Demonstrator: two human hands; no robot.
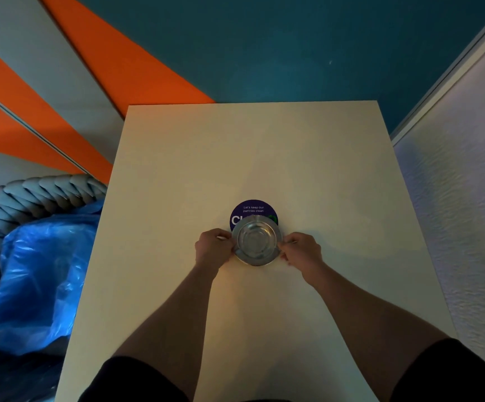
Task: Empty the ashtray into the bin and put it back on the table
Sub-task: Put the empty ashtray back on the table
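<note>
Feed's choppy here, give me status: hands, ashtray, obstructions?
Left hand and right hand pinching ashtray rim, opposite sides. Ashtray over purple sticker on table. Nothing blocking; blue-bagged bin left.

The round, shiny metal ashtray (256, 242) sits upright on the cream-white square table (177, 184), its shallow bowl looking empty. To the table's left stands the grey woven bin (9, 195), lined with a crumpled blue plastic bag (41, 274).

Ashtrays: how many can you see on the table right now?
1. The single metal ashtray sits near the middle of the white table, partly covering a round purple sticker, gripped at its rim by the left hand and right hand. Nothing seems hidden.
</note>
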